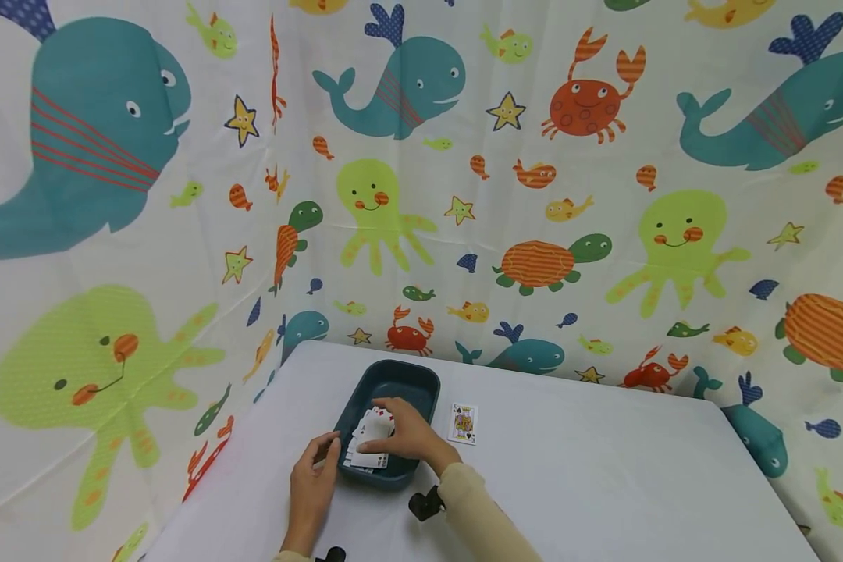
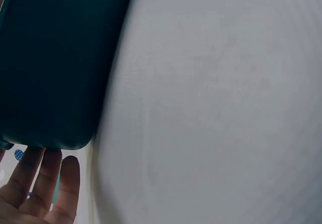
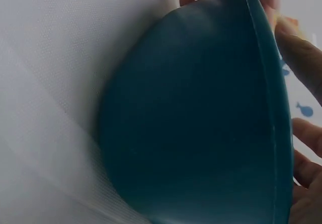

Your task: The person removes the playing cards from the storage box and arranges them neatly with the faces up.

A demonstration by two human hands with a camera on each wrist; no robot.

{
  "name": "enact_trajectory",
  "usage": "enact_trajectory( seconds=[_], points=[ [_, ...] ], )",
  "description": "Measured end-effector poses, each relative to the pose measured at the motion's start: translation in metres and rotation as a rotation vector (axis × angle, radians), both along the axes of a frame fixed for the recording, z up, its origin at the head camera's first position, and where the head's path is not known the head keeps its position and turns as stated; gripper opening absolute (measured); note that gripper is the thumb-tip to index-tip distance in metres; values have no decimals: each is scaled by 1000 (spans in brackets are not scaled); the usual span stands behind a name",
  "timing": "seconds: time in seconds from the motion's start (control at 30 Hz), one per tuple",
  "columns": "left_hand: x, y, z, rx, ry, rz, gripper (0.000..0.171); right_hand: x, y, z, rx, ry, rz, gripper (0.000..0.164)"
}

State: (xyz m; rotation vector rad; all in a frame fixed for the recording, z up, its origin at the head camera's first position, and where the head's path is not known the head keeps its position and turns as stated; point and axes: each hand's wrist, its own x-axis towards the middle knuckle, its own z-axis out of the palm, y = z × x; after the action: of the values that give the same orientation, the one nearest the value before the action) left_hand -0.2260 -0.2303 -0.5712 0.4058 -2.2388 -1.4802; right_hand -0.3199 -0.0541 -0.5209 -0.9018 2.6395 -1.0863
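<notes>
A dark teal tray (image 1: 419,398) stands on the white table and holds a spread of overlapping playing cards (image 1: 371,460). My right hand (image 1: 409,434) reaches over the tray's right side, its thumb and fingers spread apart above the cards. It covers some of them, and I cannot tell whether a card is between thumb and fingers. At the tray's near left side is my left hand (image 1: 314,468), fingertips right at the rim. In the left wrist view its fingers (image 2: 69,183) extend nearly straight against the outer wall.
Just right of the tray, a king card (image 1: 464,424) lies face up on the white tabletop (image 1: 604,484). A curtain (image 1: 421,195) printed with sea animals hangs behind the table and along its sides. Black wrist cameras (image 1: 427,503) sit at both sleeves.
</notes>
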Motion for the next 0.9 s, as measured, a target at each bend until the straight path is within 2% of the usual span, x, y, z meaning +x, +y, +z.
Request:
enact_trajectory(
  seconds=[0.33, 0.5, 0.73, 0.9],
  points=[
    [-5, -3, 1, -1, 2, -27, 33, -7, -11, -1, 114, -13, 15, 90],
    [-7, -5, -3, 2, -9, -16, 32, -8, -16, -2, 172, -35, 6, 90],
    [-6, -5, -3, -15, 10, 2, 30, -9, -23, -6, 232, -8, 25, 89],
    [-6, -5, -1, 4, 7, -16, 31, -9, -29, -11, 271, 3, 30, 84]
  ],
)
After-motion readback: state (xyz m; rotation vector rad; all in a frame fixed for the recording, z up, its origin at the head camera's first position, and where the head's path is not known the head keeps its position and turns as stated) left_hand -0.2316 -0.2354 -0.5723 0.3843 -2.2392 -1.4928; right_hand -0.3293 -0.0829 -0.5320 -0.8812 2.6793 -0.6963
